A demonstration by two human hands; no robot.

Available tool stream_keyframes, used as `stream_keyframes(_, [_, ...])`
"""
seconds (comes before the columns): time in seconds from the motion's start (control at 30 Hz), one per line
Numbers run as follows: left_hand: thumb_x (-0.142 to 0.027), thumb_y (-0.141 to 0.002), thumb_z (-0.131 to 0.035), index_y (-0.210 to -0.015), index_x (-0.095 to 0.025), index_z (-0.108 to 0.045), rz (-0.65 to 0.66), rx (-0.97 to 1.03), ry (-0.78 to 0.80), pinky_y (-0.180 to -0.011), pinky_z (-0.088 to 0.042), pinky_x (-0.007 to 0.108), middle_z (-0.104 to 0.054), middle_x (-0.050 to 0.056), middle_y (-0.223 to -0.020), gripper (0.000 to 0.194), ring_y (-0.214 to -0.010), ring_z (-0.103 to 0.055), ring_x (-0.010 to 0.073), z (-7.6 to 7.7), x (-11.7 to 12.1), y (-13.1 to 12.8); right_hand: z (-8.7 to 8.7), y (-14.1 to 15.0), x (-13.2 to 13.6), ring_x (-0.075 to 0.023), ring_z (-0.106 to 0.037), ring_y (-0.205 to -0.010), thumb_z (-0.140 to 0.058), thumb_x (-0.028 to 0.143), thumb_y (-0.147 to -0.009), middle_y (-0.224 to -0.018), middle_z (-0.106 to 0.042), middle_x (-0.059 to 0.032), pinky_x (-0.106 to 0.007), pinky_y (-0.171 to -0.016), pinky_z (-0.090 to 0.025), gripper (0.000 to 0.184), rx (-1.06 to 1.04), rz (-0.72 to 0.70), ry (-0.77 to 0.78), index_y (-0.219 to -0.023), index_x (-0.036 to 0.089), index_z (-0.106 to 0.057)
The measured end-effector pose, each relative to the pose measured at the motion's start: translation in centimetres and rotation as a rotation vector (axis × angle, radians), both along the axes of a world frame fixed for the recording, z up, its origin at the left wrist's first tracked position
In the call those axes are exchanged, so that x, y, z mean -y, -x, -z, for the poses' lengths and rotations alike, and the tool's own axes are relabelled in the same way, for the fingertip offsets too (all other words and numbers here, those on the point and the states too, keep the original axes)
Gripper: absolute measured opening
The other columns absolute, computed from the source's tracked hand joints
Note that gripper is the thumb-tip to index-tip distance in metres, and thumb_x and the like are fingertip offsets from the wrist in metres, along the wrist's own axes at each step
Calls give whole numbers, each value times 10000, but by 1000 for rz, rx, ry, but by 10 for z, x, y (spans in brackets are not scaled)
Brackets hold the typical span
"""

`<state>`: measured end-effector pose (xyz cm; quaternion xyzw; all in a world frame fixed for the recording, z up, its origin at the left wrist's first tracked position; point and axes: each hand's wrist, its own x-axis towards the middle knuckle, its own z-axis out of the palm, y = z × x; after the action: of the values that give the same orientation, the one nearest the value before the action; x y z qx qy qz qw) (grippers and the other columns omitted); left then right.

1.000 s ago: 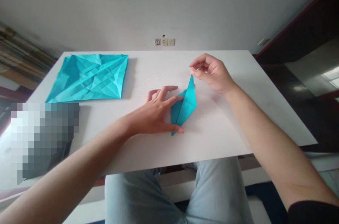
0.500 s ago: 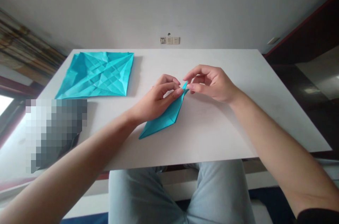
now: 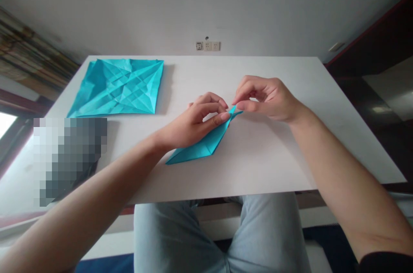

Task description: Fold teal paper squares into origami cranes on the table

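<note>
The white tabletop [image 3: 258, 165] is spreading beneath the left hand [image 3: 190, 126] and the right hand [image 3: 269, 98]. Beyond and to the left of the left hand, a creased sheet [image 3: 119, 88] is lying, turquoise and crossed by a lattice of folds. Nearer, also left of that hand, a pixelated object [image 3: 71, 156] is showing only as blocks, so I cannot tell what it is. Under the left hand's palm and thumb, the folded paper [image 3: 201, 148] is slanting, turquoise, flat and kite-like, splitting into two slim ends [image 3: 237, 113] beside the right hand. The left hand is holding it near that split, thumb on top, while covering its upper edge. The right hand is pinching narrowly at the ends, its fingertips partly hiding the contact.
</note>
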<state>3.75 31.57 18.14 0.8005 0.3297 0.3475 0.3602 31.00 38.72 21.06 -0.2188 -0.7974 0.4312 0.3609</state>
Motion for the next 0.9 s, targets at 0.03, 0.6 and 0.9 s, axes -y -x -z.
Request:
stream_keyframes(0.03, [-598, -1232, -597, -1071, -239, -798, 15, 3, 3, -1220, -511, 441, -717, 134, -1389, 442, -1351, -692, 252, -1, 0, 0, -1, 0, 1, -188, -664, -805, -1058, 567, -874, -890, -780, -32, -352, -721, -524, 339, 4, -3, 5, -887, 269, -898])
stream_keyframes(0.6, [-464, -1210, -658, -1061, -234, -780, -113, -105, -144, -1198, -473, 487, -780, 114, -1338, 300, -1299, -723, 257, -10, 6, -4, -8, -3, 6, -154, -528, -753, -935, 675, -981, -821, -663, -6, -313, -699, -432, 504, 105, 15, 160, -879, 214, -760])
stream_keyframes(0.9, [-430, -1193, -669, -1039, -236, -775, -165, -145, -236, -1097, -475, 465, -803, 99, -1269, 269, -1236, -737, 263, -10, 7, -5, 4, 4, 5, -156, -547, -774, -1008, 556, -918, -869, -679, 1, -314, -694, -422, 394, 65, -43, 128, -885, 230, -789])
